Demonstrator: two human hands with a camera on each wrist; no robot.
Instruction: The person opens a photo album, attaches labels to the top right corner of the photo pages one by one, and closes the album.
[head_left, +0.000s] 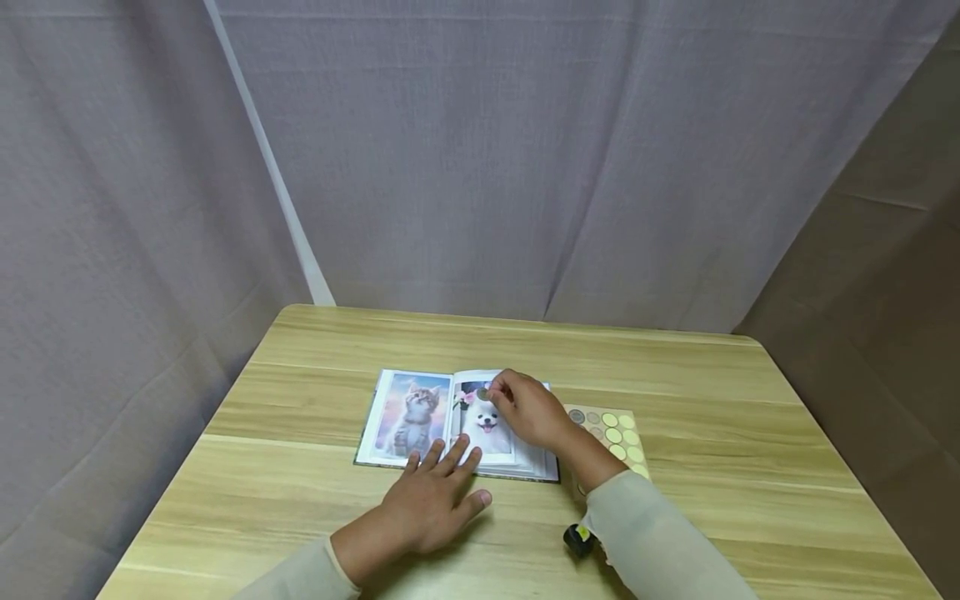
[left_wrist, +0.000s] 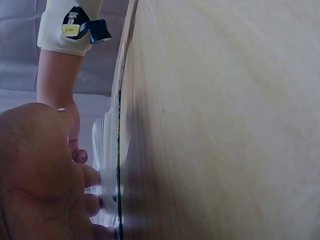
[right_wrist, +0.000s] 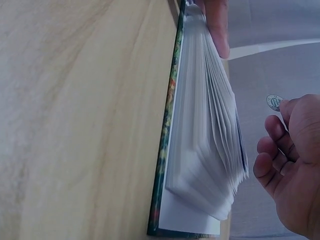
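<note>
A photo album lies open on the wooden table, its many pages fanned at the edge. The left page carries a kitten picture, the right one a white puppy picture. My right hand pinches a round sticker with dark print between thumb and index finger, above the top of the puppy picture; in the right wrist view it is raised off the page. My left hand lies with fingers spread, its fingertips on the album's lower edge near the fold.
Right of the album lies a sheet of round stickers, partly covered by my right forearm; several spots are yellow. A black device is strapped at the right sleeve. Grey curtains hang behind the wooden table.
</note>
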